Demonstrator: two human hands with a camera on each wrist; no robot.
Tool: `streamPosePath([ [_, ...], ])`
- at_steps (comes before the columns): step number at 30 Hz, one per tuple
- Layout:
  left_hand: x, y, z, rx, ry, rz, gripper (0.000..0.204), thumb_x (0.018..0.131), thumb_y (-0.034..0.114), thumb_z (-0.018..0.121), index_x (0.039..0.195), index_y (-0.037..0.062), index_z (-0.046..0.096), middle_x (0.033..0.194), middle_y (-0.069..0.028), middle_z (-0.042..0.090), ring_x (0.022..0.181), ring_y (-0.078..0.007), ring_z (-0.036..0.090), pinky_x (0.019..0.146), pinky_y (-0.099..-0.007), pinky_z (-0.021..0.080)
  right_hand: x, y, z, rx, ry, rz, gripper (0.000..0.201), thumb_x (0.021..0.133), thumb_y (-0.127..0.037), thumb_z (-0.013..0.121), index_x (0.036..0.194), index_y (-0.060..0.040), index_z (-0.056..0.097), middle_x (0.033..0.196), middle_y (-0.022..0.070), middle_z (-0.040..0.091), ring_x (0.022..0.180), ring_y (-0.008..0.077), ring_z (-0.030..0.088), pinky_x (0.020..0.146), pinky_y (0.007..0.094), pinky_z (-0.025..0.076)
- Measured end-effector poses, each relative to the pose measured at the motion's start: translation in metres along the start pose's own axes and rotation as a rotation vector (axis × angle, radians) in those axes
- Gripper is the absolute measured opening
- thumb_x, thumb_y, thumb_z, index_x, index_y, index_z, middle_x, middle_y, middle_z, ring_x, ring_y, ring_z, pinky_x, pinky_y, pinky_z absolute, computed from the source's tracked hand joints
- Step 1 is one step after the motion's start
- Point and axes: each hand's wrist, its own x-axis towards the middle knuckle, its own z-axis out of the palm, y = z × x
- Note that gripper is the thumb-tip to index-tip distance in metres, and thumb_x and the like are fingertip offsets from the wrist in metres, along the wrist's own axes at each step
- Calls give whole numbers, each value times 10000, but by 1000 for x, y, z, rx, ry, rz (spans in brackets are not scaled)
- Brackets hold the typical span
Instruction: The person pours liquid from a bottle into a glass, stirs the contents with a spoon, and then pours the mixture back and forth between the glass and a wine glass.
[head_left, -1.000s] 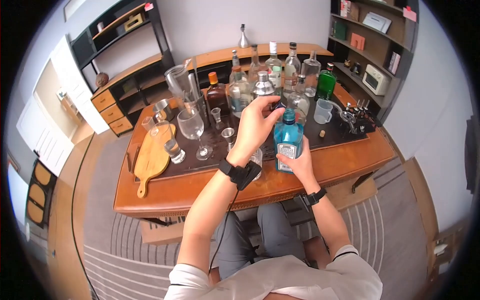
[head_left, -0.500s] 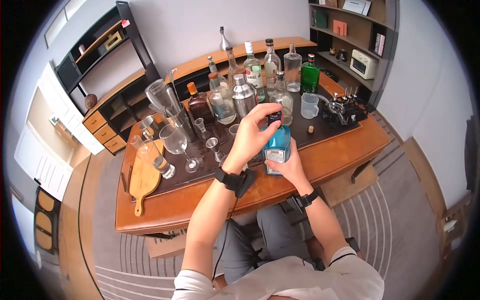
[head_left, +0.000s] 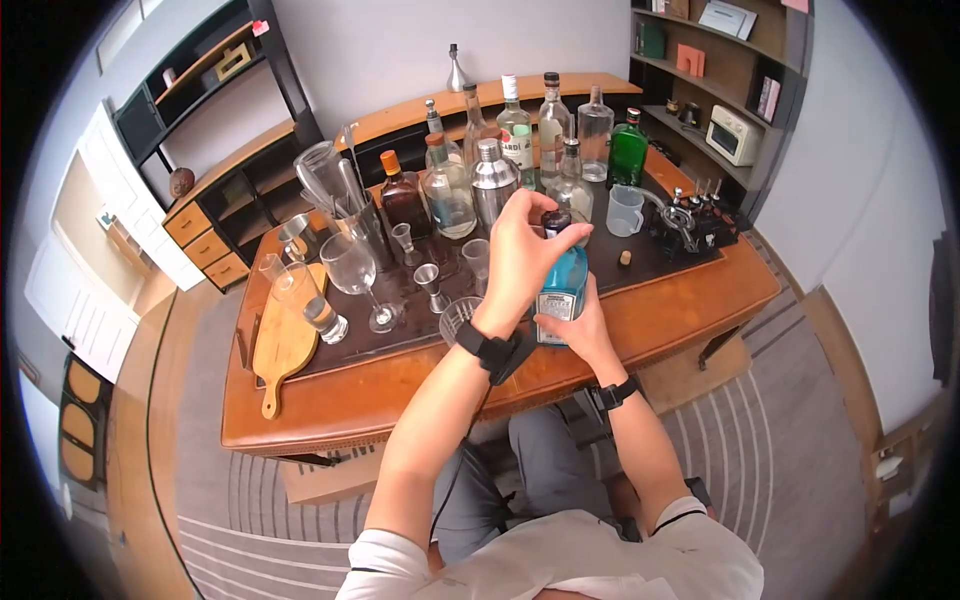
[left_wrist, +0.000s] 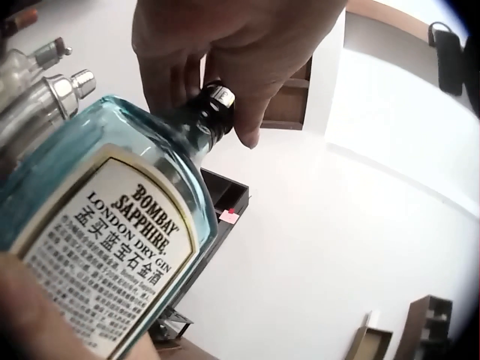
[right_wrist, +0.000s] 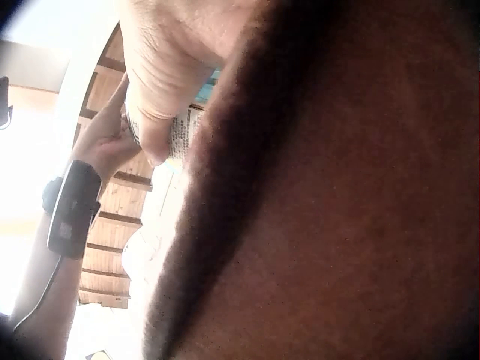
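Observation:
A blue glass gin bottle (head_left: 568, 272) with a white label (left_wrist: 112, 247) stands upright near the front of the desk. My right hand (head_left: 586, 326) grips its lower body, thumb across the label. My left hand (head_left: 518, 262) is over the neck, pinching the dark cap (head_left: 557, 219) between thumb and fingers. In the left wrist view, that cap (left_wrist: 217, 105) sits on the neck, with the thumb right beside it. The right wrist view is mostly filled by blurred skin; part of the right hand (right_wrist: 169, 82) shows around the label.
Behind the hands stand a steel shaker (head_left: 494, 182) and several bottles. To the left are a wine glass (head_left: 348, 268), a jigger (head_left: 429, 285), a ribbed glass (head_left: 461, 318) and a wooden board (head_left: 288, 345). A plastic measuring jug (head_left: 624, 212) and a cork (head_left: 625, 258) lie right.
The left hand brought the cap from beside the bare bottle mouth onto the neck. Since then its fingers have shifted around the cap. The right hand keeps its grip; the head view has shifted.

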Motion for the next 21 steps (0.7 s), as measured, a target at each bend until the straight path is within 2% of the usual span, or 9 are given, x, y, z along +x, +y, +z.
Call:
streamPosePath([
  [1,3,1,3,89,62,21,414,678,166,876,889,1,561,831,-94,602,780,-217,623,669,-319,508,3,-1,0,-3,-4,1,983,655,-147,892,1432,-16,305,1330,155,496,1232,255,503,1024,391,421],
  [2,3,3,6,203,137,190,492,638,211,892,847,8,495,810,-122,527,721,-313,572,621,-377,479,4,-3,0,-9,-23,5,983,655,-147,892,1432,-16,305,1330,155,496,1232,255,503,1024,391,421],
  [5,0,7,11,368,223,246,526,658,222,878,890,28,447,882,-143,492,719,-380,543,601,-439,468,3,-5,2,-29,4,18,970,693,-219,886,1431,-8,293,1357,150,475,1247,247,484,1033,396,408],
  [6,-1,10,14,410,212,180,525,670,218,872,906,25,445,904,-157,496,751,-394,573,600,-446,478,3,-4,3,-27,-8,23,970,693,-219,886,1431,-8,293,1357,150,475,1247,247,484,1033,396,408],
  [12,2,14,19,489,198,114,507,701,197,853,939,22,441,949,-182,498,814,-408,608,604,-457,494,3,-6,2,-91,18,-6,983,692,-276,888,1427,-15,291,1376,148,463,1267,244,465,1049,396,390],
  [15,-2,5,23,457,298,231,501,663,223,879,883,15,480,843,-126,521,700,-346,580,574,-414,496,2,-5,1,-110,18,-2,973,695,-268,886,1426,-18,293,1372,144,467,1265,245,468,1045,398,394],
  [18,-6,-5,19,246,247,218,417,728,161,834,964,2,529,915,-150,553,776,-354,620,638,-408,513,3,-8,1,-96,22,-7,960,701,-257,882,1423,-19,296,1362,142,473,1255,243,479,1037,395,404],
  [20,-6,-8,17,-125,137,43,375,769,136,804,1050,-4,600,922,-154,610,797,-319,635,687,-357,521,2,-7,0,-80,11,20,956,703,-253,880,1423,-19,296,1359,140,475,1250,243,483,1032,392,408],
  [21,-10,-9,14,-98,112,18,398,810,133,771,1144,-8,607,959,-159,645,823,-297,650,735,-334,519,3,-6,0,-58,-3,40,952,705,-250,879,1422,-20,296,1355,138,477,1245,243,488,1028,390,413],
])
